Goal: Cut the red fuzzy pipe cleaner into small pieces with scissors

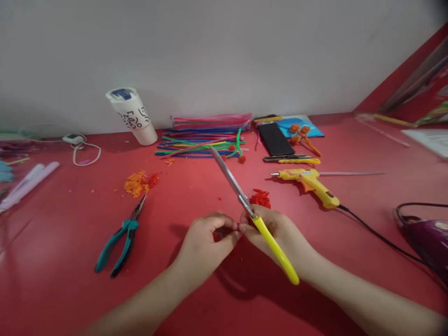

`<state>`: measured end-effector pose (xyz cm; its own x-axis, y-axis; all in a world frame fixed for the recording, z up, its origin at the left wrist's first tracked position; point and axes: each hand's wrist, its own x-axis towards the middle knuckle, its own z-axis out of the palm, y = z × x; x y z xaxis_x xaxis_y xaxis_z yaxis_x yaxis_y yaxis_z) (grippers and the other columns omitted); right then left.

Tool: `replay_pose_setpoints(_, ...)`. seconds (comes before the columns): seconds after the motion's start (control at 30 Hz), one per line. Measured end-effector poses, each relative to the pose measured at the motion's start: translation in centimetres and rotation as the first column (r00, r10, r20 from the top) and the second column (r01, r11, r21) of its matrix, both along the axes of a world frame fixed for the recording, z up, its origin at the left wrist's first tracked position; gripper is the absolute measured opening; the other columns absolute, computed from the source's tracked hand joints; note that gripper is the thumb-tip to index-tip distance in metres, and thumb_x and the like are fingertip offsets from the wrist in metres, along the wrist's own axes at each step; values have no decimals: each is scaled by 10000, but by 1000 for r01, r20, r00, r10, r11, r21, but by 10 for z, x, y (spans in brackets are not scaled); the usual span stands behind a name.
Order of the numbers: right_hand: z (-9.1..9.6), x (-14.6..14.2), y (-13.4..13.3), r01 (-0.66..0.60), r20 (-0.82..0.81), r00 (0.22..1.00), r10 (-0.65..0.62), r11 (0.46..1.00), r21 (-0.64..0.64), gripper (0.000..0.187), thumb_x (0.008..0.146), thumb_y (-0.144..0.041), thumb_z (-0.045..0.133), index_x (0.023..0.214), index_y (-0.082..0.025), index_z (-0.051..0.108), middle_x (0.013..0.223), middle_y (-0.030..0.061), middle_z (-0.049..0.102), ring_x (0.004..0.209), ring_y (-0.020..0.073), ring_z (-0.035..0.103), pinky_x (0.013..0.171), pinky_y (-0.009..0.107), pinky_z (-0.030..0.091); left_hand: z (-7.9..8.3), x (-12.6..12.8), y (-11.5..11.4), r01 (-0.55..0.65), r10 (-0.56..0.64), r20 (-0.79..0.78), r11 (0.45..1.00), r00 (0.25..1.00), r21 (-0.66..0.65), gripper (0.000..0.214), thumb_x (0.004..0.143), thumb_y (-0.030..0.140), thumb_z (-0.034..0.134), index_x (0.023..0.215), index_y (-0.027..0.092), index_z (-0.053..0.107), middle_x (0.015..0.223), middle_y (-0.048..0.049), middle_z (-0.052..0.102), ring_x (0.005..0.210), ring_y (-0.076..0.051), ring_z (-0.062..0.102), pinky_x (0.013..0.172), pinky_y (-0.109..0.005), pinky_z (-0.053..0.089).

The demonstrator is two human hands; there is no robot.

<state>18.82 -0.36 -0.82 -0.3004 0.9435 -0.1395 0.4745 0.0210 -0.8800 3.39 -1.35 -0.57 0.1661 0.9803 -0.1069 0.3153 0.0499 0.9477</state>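
Yellow-handled scissors [276, 249] rest in my right hand [276, 228], blades closed and pointing up and away to the left. The thumb and fingertips of this hand also press together, meeting those of my left hand [210, 235]. My left hand is closed in a pinch; whatever lies between the touching fingertips is too small to make out. Just beyond my right hand is a pile of red fuzzy pieces [261, 198]. To the left of my hands, green-handled needle-nose pliers [124, 238] lie with their handles apart, near orange clippings [136, 183] and red clippings [153, 180].
Colourful pipe cleaners [206, 140] lie along the wall beside a white tumbler [135, 116]. A black phone [276, 139], orange pipe-cleaner flowers [301, 133] and a cutter [285, 158] sit at the back right. Nearer is a yellow glue gun [308, 179], its cord trailing right.
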Motion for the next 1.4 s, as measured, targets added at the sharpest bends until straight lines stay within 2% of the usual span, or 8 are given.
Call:
replay_pose_setpoints(0.07, -1, 0, -1, -22, 33, 999, 21, 999, 31, 116, 718, -268, 472, 655, -187, 418, 561, -63, 356, 513, 76, 331, 453, 203, 280, 3, 1, 0, 4, -2, -43, 999, 999, 44, 59, 656, 149, 574, 627, 176, 618, 650, -19, 613, 595, -143, 553, 598, -254, 432)
replay_pose_setpoints(0.13, 0, 0, -1, -43, 75, 996, 39, 998, 50, 118, 727, -279, 462, 665, -186, 426, 565, -56, 377, 518, 81, 342, 456, 206, 286, 4, 2, 0, 6, -6, -20, 1000, 1000, 4, 74, 645, 136, 572, 607, 176, 621, 620, -15, 608, 574, -141, 548, 570, -245, 426)
replay_pose_setpoints(0.27, 6, 3, 1, -50, 174, 984, 27, 990, 130, 212, 738, -373, 471, 641, -199, 398, 535, -50, 401, 481, 84, 348, 432, 204, 272, 3, -2, 5, -53, 101, 228, 977, 968, -207, 25, 612, 149, 624, 593, 158, 611, 511, 11, 562, 485, -108, 512, 506, -217, 409)
replay_pose_setpoints(0.33, 9, 7, 4, -52, 288, 958, -11, 977, 209, 279, 710, -431, 510, 618, -210, 366, 507, -53, 403, 449, 84, 342, 420, 205, 257, 1, -7, 9, -129, 230, 372, 952, 899, -277, 48, 608, 172, 652, 616, 144, 613, 498, 16, 558, 462, -89, 501, 508, -207, 412)
replay_pose_setpoints(0.43, 9, 12, 6, -120, 486, 874, -29, 955, 272, 312, 704, -501, 510, 669, -214, 395, 514, -37, 469, 436, 105, 406, 435, 216, 256, -3, -15, 16, -251, 372, 538, 925, 756, -286, 65, 625, 168, 658, 661, 139, 612, 566, 9, 596, 498, -79, 528, 537, -197, 427)
replay_pose_setpoints(0.57, 2, 13, 5, -256, 647, 762, -1, 918, 303, 357, 772, -551, 394, 768, -197, 444, 604, 25, 582, 485, 158, 520, 450, 241, 242, -3, -21, 19, -317, 419, 629, 908, 655, -275, 56, 642, 131, 648, 670, 140, 600, 624, 4, 613, 553, -77, 550, 571, -191, 439)
replay_pose_setpoints(0.8, -11, 12, 4, -402, 739, 674, -19, 829, 388, 386, 837, -521, 300, 750, -181, 460, 563, 37, 595, 444, 164, 528, 440, 265, 187, -2, -23, 19, -349, 414, 672, 906, 614, -239, 31, 690, 118, 599, 676, 145, 598, 638, 21, 588, 579, -66, 540, 598, -189, 430)
replay_pose_setpoints(1.4, -16, 12, 3, -436, 749, 661, -50, 786, 438, 371, 844, -511, 304, 758, -183, 455, 509, 23, 587, 420, 171, 538, 425, 258, 186, -2, -24, 20, -384, 440, 656, 892, 613, -240, 35, 686, 120, 602, 686, 155, 608, 645, 25, 605, 594, -65, 553, 614, -193, 437)
